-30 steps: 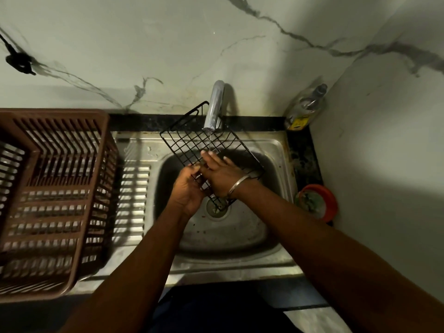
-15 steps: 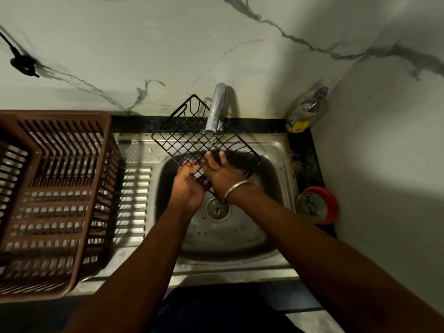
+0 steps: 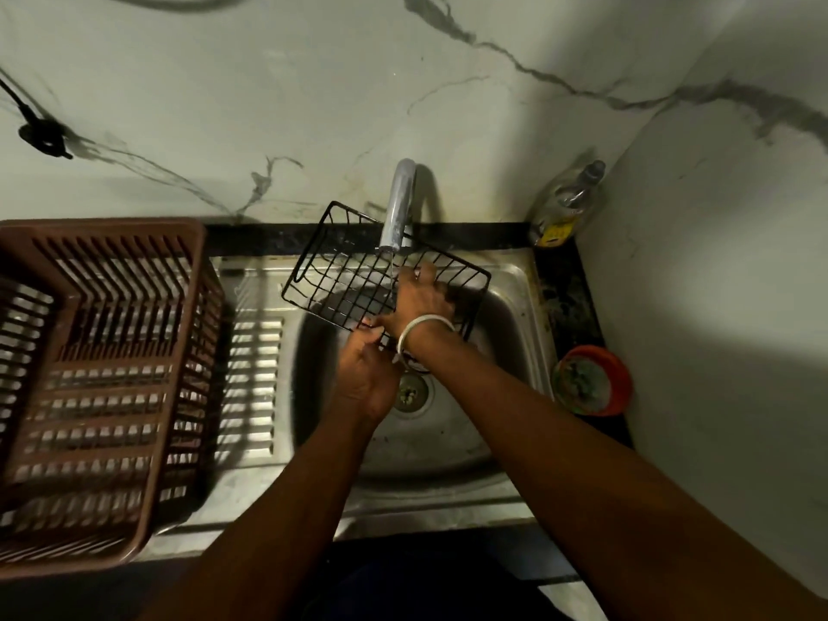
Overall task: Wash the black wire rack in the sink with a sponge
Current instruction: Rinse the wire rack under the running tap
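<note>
The black wire rack (image 3: 340,280) is held tilted over the steel sink (image 3: 448,445), under the tap (image 3: 398,208), which runs a thin stream of water. My left hand (image 3: 365,374) grips the rack's near edge from below. My right hand (image 3: 416,302), with a white bangle at the wrist, lies inside the rack with fingers spread flat on the wires, under the stream. No sponge shows in either hand.
A brown plastic dish basket (image 3: 98,387) stands on the drainboard at the left. A clear bottle (image 3: 567,208) sits in the back right corner. A round orange tub (image 3: 593,380) stands on the black counter to the right of the sink.
The rack has turned and shifted right, lying flatter under the tap. My right hand has slid further up into the rack. My left hand keeps its grip on the near edge.
</note>
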